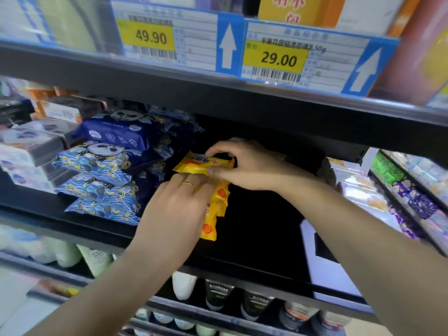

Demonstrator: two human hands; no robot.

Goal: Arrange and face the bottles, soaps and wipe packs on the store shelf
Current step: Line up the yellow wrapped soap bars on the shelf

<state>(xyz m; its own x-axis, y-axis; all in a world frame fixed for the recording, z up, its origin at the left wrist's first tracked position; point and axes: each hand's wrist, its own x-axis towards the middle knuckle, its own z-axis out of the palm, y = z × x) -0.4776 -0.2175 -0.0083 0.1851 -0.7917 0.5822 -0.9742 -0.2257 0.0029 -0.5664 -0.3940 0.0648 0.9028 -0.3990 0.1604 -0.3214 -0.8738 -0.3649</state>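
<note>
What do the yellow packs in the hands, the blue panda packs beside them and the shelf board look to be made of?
Yellow packs: thin glossy plastic film, judging by the shine, creases and crimped ends. Blue panda packs: soft printed plastic wrap, puffy with frilled sealed edges. Shelf board: probably black painted metal, matte and flat, though the look leaves that open. The left hand and right hand both grip the yellow packs.

Both hands forward, fingers curled.
</note>
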